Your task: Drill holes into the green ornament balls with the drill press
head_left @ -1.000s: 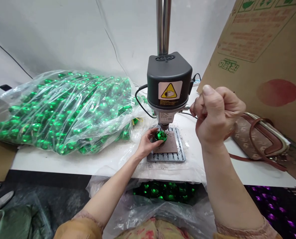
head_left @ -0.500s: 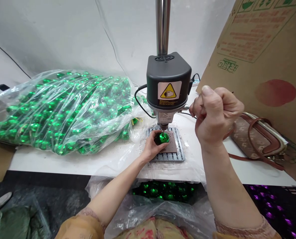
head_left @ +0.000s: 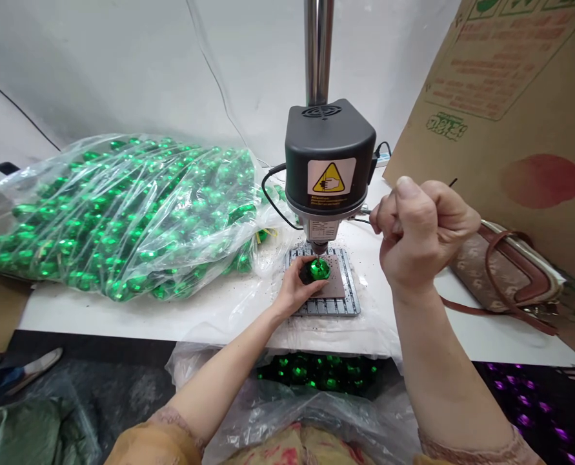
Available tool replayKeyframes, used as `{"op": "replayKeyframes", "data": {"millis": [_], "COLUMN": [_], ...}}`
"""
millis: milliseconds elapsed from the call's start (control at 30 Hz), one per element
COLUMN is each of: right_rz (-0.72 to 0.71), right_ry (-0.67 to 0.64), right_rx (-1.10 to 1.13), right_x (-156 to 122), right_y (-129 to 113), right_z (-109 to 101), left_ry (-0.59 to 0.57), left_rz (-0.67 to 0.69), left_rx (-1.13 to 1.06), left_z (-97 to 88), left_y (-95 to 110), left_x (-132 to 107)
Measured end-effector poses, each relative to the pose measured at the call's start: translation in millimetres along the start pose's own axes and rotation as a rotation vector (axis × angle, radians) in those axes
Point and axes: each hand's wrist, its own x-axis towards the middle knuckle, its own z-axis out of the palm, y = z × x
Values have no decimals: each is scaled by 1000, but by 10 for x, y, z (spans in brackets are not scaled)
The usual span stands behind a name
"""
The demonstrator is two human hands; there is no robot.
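A shiny green faceted ball (head_left: 319, 268) sits under the chuck of a small black drill press (head_left: 330, 155). Thumb and fingers of my left hand (head_left: 297, 285) are closed around the ball's left side, holding it on a brown pad (head_left: 334, 284) over the slotted metal base (head_left: 352, 298). The drill bit meets the top of the ball. My right hand (head_left: 420, 229) is a fist at the right of the drill head, wrapped round the drill press lever (head_left: 364, 212), most of which the fingers hide.
A clear bag of green balls (head_left: 137, 219) fills the table's left side. Another batch of green balls (head_left: 321, 373) lies in plastic below the table edge. A handbag (head_left: 504, 271) and a large cardboard box (head_left: 490, 129) stand at the right. Purple balls (head_left: 524, 400) show lower right.
My right fist has come slightly down, and the chuck sits a little lower over the ball. My left hand stays on the ball. At far left, a person's foot has moved right.
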Motion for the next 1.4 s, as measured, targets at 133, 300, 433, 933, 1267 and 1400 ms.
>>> {"op": "replayKeyframes", "data": {"millis": [133,300,433,933,1267,1400], "right_rz": [-59,-88,-111,-277,-231,46], "right_ry": [-5,-11,-24,15,25,64], "right_rx": [57,76,52,-17,9,-20], "right_x": [-51,-108,-160,-318,-289,-6], "right_y": [18,35,63,238,155,-16], "right_z": [-4,-25,-61,-145,-92,61], "left_ry": [-5,-5,-12,-25,-23,13], "left_rz": [15,8,9,27,26,-5], "left_rx": [-9,-24,-41,-32,-27,-23], "left_z": [-2,1,2,-5,-2,18], "left_y": [-5,-16,-13,-54,-87,28], "left_x": [-4,-6,-5,-9,-5,-3]}}
